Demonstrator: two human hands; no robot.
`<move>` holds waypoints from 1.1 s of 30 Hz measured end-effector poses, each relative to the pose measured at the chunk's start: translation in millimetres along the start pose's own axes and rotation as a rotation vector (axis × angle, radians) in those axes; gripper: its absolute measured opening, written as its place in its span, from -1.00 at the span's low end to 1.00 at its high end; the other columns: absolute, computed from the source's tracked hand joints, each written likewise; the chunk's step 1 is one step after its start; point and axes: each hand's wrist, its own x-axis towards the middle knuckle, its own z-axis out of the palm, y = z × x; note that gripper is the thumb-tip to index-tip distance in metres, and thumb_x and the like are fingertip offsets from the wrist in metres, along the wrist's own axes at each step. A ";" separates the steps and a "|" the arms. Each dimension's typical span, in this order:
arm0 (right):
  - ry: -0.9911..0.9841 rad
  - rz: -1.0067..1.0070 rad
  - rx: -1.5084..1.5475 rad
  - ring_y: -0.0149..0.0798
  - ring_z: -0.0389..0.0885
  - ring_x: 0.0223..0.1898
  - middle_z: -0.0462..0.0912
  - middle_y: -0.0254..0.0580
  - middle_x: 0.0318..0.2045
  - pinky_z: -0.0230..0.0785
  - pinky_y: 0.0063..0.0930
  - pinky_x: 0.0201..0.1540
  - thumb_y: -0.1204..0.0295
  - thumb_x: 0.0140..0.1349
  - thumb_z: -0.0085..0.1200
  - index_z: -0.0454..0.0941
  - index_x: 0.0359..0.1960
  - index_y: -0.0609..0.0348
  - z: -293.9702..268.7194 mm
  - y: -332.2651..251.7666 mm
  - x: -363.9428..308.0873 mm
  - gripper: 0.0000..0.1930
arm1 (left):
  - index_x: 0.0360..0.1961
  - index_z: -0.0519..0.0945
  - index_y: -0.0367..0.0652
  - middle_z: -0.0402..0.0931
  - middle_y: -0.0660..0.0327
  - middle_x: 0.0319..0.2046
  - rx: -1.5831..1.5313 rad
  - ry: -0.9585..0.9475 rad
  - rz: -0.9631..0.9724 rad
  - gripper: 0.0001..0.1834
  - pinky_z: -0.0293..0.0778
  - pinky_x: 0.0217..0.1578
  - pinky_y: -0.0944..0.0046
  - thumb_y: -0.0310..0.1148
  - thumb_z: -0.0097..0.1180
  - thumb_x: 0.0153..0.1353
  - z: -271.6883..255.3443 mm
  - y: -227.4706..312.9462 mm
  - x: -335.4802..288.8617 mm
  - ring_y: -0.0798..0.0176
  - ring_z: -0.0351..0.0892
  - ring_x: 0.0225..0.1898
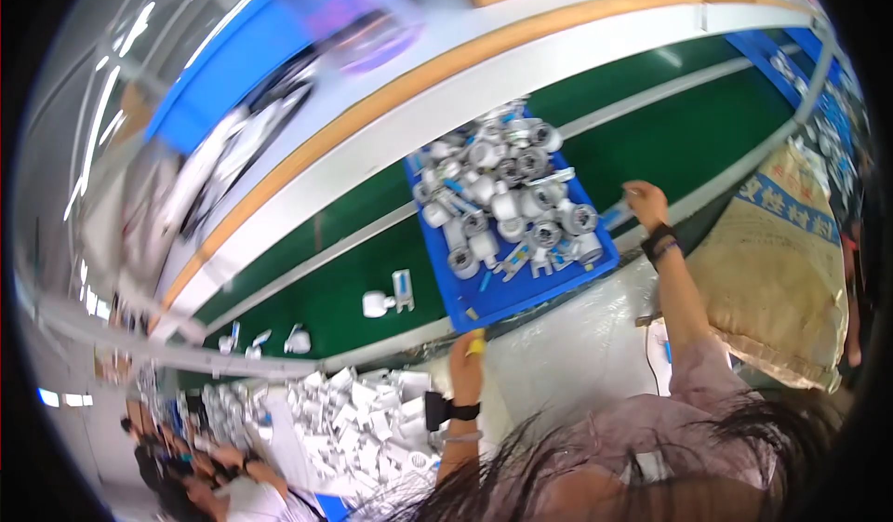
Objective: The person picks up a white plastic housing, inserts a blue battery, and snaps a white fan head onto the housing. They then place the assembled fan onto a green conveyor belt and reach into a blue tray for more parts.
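Tray [513,301], blue plas., rnd wht parts [505,207]

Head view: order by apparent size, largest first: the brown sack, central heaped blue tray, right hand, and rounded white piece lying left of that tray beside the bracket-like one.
1. Brown sack and blue tray: too alike to rank
2. Right hand
3. Rounded white piece, clearly smallest

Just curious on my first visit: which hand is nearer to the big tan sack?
The right hand. It is to the left of the tan sack; the left hand is farther off, by the near left corner of the blue tray.
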 end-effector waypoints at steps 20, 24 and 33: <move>-0.882 0.449 0.775 -0.35 0.58 -0.17 0.59 -0.23 -0.18 0.51 -0.46 -0.11 0.49 0.28 0.01 0.43 0.07 0.33 -49.3 -96.1 -329.5 -0.66 | 0.00 0.34 -0.22 0.50 0.02 -0.23 0.424 -0.383 0.296 -0.46 0.45 -0.34 0.01 -0.43 0.23 -0.05 63.3 125.5 -123.7 -0.11 0.54 -0.25; -0.993 0.208 0.554 -0.42 0.55 -0.25 0.58 -0.34 -0.26 0.49 -0.54 -0.22 0.46 0.22 0.12 0.50 -0.07 0.25 -44.5 -67.2 -331.2 -0.75 | -0.09 0.34 -0.19 0.50 0.03 -0.29 0.420 -0.487 0.213 -0.56 0.44 -0.33 0.00 -0.44 0.20 -0.03 35.3 134.8 -122.3 -0.12 0.53 -0.26; -0.896 -0.326 0.395 -0.41 0.53 -0.41 0.57 -0.27 -0.38 0.31 -0.40 0.01 0.46 0.12 0.21 0.47 -0.34 0.22 -49.3 -81.1 -333.7 -0.83 | -0.22 0.35 -0.17 0.53 0.06 -0.54 0.508 -0.476 0.288 -0.72 0.39 -0.48 -0.06 -0.38 0.08 0.03 7.7 153.4 -123.5 -0.12 0.55 -0.48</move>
